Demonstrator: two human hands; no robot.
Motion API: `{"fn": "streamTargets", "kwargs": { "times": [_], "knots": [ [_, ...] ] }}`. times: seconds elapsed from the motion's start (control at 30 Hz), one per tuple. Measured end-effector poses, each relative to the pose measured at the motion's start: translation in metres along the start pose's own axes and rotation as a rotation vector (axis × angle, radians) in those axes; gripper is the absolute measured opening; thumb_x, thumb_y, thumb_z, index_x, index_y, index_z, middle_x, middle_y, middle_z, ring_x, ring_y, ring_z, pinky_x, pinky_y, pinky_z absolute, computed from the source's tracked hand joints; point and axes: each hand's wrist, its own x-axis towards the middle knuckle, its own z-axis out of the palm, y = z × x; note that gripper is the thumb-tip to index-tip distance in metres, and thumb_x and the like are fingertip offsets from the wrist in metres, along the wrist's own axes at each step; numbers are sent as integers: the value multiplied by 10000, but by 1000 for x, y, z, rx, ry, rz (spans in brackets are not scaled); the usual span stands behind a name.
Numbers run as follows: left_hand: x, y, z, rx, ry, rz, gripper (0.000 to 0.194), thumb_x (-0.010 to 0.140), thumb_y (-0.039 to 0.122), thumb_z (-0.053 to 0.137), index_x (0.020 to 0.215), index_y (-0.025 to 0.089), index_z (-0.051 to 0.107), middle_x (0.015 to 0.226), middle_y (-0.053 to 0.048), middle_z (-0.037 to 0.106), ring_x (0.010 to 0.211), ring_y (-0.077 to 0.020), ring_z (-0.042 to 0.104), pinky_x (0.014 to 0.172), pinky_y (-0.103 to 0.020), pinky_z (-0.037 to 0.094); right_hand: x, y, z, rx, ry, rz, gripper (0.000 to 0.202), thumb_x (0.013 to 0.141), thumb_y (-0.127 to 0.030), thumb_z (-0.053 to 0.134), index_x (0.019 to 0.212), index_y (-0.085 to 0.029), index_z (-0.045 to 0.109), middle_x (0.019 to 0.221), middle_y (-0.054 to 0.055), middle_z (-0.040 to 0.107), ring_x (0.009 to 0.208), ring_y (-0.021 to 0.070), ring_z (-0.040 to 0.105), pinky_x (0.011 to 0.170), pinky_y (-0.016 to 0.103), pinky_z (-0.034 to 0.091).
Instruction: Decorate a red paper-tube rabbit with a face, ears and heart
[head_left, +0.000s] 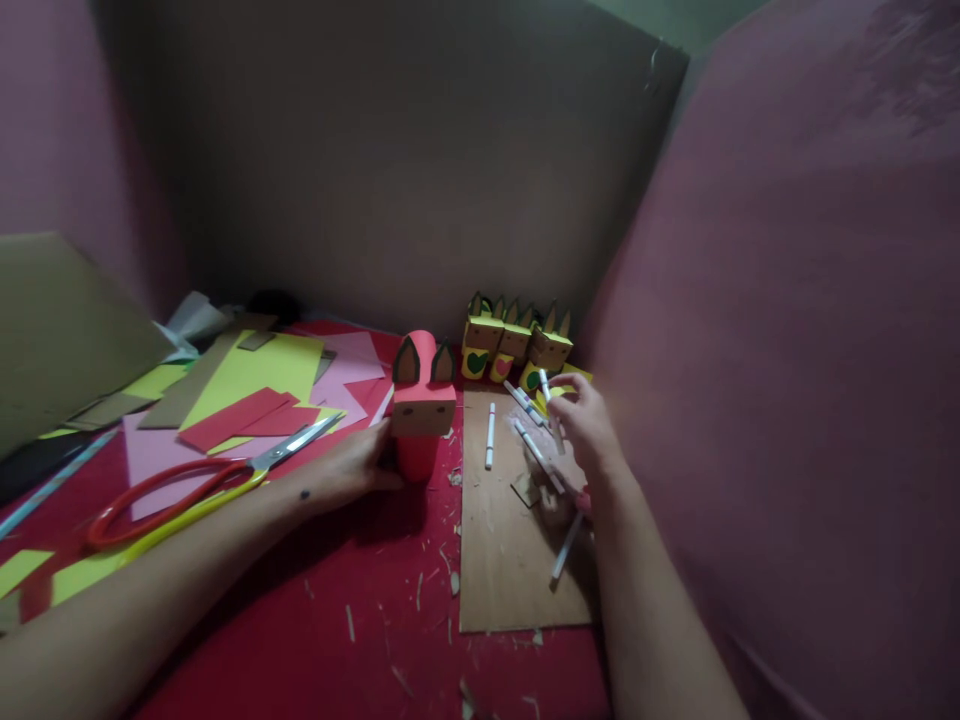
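Smooth, matte walls (390, 150), pink at the sides and grey-brown at the back, rise around a red-covered table (255, 640) littered with thin, curled shavings (349, 624). On it lies a flat, rectangular brown board (502, 560). Just left of the board stands the red paper figure (424, 415): a rounded tube under a boxy head with a flat tan face, two dark dots and pointed, green-edged ears. The left hand (369, 463) touches its side, fingers partly hidden; I cannot tell how firmly they close. Over the board's right side, the right hand (589, 420) pinches a slim white marker (544, 382) between thumb and fingertips; other cylindrical markers (490, 437) lie on the board. Beyond the board's far edge stand three yellow figures (516, 342) with pointed ears and heart cutouts. Well left of the board, scissors (255, 466) with red and yellow looped handles lie by angular paper sheets (259, 370).
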Motion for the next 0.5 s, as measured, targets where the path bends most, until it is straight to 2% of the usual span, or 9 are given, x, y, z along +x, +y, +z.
{"fn": "streamTargets", "kwargs": {
  "times": [0.07,0.13,0.2,0.33,0.43,0.5],
  "knots": [
    [-2,4,0,3,10,-14,751,730,283,776,1429,156,534,1279,-140,734,1205,-402,642,997,-477,515,0,-1,-2,229,-41,-39,256,805,-263,653,1056,-211,668,676,-47,627,562,148,594,526,264,468],
    [-3,8,0,8,15,-22,742,721,270,776,1416,154,543,1272,-135,735,1193,-395,644,992,-466,512,-1,-1,-4,419,-94,-61,233,720,-282,637,941,-213,657,602,-59,568,499,135,535,483,257,411],
    [-3,9,0,18,19,-25,727,725,262,766,1411,162,548,1227,-121,745,1144,-381,660,963,-461,517,-2,-1,-5,570,-139,-73,209,669,-301,631,857,-211,643,600,-43,567,503,135,533,485,264,412],
    [-2,7,0,41,26,-1,706,742,255,731,1420,178,547,1228,-121,740,1136,-375,661,937,-461,524,-6,-3,-6,795,-156,-102,218,636,-324,660,826,-234,600,676,-28,589,594,135,569,535,269,442],
    [-1,5,0,55,23,16,708,733,263,732,1411,192,543,1258,-129,740,1136,-377,666,926,-465,537,-7,-4,-4,891,-117,-110,314,593,-343,763,778,-252,527,698,-50,576,651,127,590,584,262,467],
    [0,7,0,71,18,13,711,731,269,735,1410,191,536,1238,-133,749,1103,-374,678,914,-473,546,-6,-4,-1,921,-86,-91,416,576,-382,834,734,-256,470,638,-76,526,604,116,564,561,254,450]
  ]
}}
